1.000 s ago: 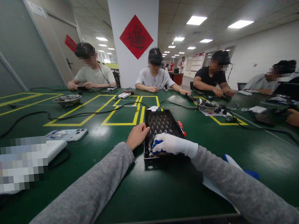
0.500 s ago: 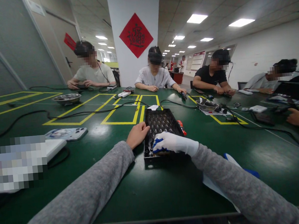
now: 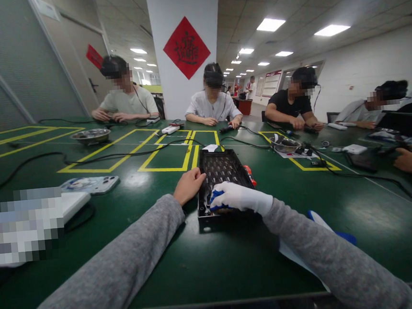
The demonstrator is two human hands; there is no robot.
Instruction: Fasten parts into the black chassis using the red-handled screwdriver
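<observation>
With the clock face centred on the black tray and twelve pointing away from the wearer, the largest thing is the green table (image 3: 209, 274), marked with yellow tape. The white pillar (image 3: 182, 2) rises at twelve, beyond the table. People in headsets sit along the far side: one in a pale T-shirt (image 3: 127, 101) near eleven, one in a white shirt (image 3: 212, 107) at twelve, one in a black T-shirt (image 3: 277, 106) near one and another, partly seen (image 3: 355, 112), near two.

The black tray (image 3: 205, 218) lies directly in front of the wearer, its long sides running roughly from six to twelve. Rows of small metallic pieces (image 3: 219, 166) show inside it.

The right hand (image 3: 233, 196), in a white and blue glove, reaches from about four into the tray's six o'clock end. Its fingers are bent downward over the interior; whether they grip anything cannot be told. The bare left hand (image 3: 189, 185) rests against the tray's rim at nine, fingers loosely curled and its thumb side toward the tray, with nothing visible in its grasp.

A loose white and blue glove (image 3: 322, 226) lies near four, partly behind the right sleeve. A phone in a printed case (image 3: 95, 184) lies at nine. One metal bowl (image 3: 91, 137) stands near ten; another (image 3: 285, 145), with things in it, near two. A red object (image 3: 250, 171) sits just beside the tray at three, and a small white paper (image 3: 210, 148) at twelve.
</observation>
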